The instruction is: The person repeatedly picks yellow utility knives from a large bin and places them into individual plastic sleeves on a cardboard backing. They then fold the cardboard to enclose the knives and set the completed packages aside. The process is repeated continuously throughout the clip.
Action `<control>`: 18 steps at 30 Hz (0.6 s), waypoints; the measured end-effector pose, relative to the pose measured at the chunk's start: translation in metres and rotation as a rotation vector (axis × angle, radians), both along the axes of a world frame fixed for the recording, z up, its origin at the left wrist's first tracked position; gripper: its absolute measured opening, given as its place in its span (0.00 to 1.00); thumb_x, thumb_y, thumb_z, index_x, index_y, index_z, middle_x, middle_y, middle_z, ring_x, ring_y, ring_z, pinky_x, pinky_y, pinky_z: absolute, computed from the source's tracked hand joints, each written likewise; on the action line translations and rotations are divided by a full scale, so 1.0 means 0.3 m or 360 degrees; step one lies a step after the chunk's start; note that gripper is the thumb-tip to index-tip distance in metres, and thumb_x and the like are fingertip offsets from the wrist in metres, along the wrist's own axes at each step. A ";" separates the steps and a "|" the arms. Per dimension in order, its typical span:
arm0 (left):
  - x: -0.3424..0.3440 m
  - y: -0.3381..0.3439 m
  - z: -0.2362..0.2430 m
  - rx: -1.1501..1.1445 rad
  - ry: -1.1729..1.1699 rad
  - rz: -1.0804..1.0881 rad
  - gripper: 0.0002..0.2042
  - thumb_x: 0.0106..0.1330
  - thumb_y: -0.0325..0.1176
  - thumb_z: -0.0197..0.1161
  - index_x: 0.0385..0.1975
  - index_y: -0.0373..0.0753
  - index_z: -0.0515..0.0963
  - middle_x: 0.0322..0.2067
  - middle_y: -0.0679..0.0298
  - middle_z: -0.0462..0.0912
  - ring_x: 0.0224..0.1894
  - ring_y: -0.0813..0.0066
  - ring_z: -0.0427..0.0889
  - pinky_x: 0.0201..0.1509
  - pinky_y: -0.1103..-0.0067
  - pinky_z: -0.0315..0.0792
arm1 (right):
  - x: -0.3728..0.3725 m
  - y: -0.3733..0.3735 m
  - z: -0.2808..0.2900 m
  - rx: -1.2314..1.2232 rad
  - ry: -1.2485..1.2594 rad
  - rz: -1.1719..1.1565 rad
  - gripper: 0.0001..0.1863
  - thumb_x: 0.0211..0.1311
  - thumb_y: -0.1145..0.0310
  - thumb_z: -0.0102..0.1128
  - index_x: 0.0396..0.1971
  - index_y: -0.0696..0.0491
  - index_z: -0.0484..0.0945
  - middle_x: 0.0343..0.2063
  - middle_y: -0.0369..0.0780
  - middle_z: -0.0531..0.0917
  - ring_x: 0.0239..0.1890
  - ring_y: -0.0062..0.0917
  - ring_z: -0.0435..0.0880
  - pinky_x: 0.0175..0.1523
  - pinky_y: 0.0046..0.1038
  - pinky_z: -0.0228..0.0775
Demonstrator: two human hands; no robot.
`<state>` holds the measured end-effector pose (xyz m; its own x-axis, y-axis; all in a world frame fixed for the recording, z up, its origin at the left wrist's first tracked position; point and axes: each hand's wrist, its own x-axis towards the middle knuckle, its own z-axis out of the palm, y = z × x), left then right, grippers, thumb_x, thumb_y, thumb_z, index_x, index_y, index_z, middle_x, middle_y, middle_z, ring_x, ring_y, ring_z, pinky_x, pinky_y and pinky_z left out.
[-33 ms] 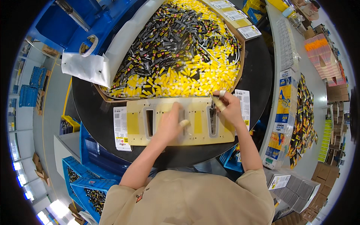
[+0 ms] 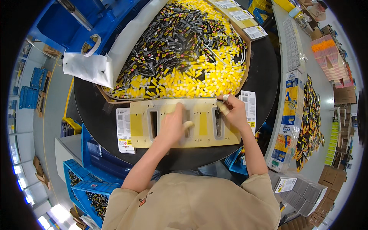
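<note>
Nothing shifted since earlier frame. Left hand [image 2: 173,124] lay flat, fingers together, on pale yellow slotted jig plate [image 2: 140,124] over middle slot. Right hand [image 2: 232,112] pinched small dark piece at right slot [image 2: 218,122]. Heap of yellow-and-black small parts [image 2: 184,50] behind plate, on round black table [image 2: 96,122].

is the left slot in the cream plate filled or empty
Empty: the left slot in the cream plate shows only a dark opening, and neither hand covers it.
</note>
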<state>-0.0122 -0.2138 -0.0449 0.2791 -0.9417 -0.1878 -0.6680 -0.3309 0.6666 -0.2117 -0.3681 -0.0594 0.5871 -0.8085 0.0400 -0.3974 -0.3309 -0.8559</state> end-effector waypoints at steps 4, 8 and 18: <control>0.030 0.026 -0.010 -0.0187 -0.0291 -0.0030 0.29 0.54 0.42 0.73 0.42 0.34 0.61 0.21 0.48 0.79 0.25 0.42 0.79 0.26 0.60 0.72 | 0.036 -0.007 0.006 -0.0287 -0.0075 0.0161 0.07 0.57 0.72 0.65 0.35 0.57 0.84 0.30 0.40 0.82 0.25 0.22 0.78 0.31 0.22 0.68; 0.062 0.101 -0.012 -0.0117 -0.0013 0.0093 0.31 0.55 0.44 0.73 0.51 0.38 0.62 0.33 0.44 0.81 0.38 0.41 0.81 0.39 0.58 0.73 | 0.223 -0.143 -0.045 -0.0636 0.0112 -0.0088 0.09 0.59 0.69 0.67 0.36 0.57 0.84 0.27 0.38 0.81 0.24 0.26 0.76 0.32 0.22 0.68; 0.291 0.207 0.020 0.0086 -0.0278 0.0337 0.27 0.54 0.43 0.74 0.48 0.43 0.68 0.34 0.49 0.82 0.39 0.47 0.81 0.41 0.62 0.73 | 0.521 -0.379 -0.144 -0.0808 0.0899 0.0178 0.20 0.51 0.74 0.67 0.47 0.51 0.81 0.46 0.45 0.79 0.50 0.42 0.78 0.51 0.38 0.73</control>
<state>0.0752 -0.1517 -0.0388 0.5011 -0.8490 -0.1676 -0.6836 -0.5071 0.5249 -0.0555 -0.4817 -0.1025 0.7059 -0.7058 0.0599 -0.6704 -0.6930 -0.2652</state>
